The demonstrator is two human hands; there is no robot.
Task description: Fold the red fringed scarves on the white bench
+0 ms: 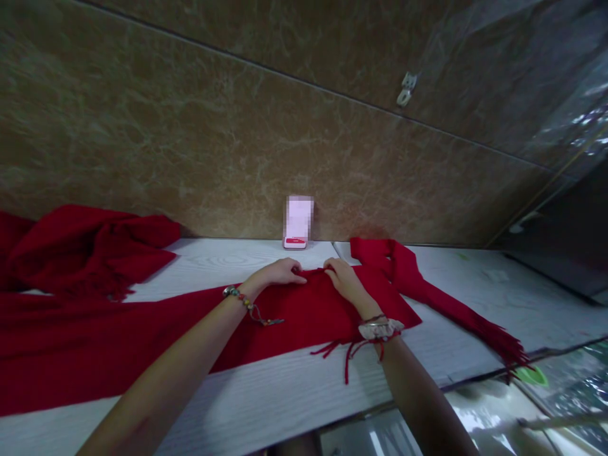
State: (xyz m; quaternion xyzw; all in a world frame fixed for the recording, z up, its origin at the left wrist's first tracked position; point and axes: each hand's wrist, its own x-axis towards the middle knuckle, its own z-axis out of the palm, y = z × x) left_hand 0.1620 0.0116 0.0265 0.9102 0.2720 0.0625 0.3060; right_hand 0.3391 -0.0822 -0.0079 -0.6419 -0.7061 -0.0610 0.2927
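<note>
Brown marbled wall (228,145) behind white surface (270,389); red cloth (304,316) lies lengthwise, its far border, near the surface's back edge, pinched between nearly closed fingers of left hand (279,272) and right hand (342,278); dangling left bracelet cord (272,322) could snag, pulling the cloth askew.

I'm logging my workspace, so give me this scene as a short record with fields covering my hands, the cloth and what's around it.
Left hand: the left hand grips the far edge of the red cloth
Right hand: the right hand grips the same edge, just to the right
Cloth: spread lengthwise, running out of view at left
Far left: rumpled red bundle
Right: narrow red strip with fringed end
Behind: phone upright by the wall
Surface: pale table
</note>
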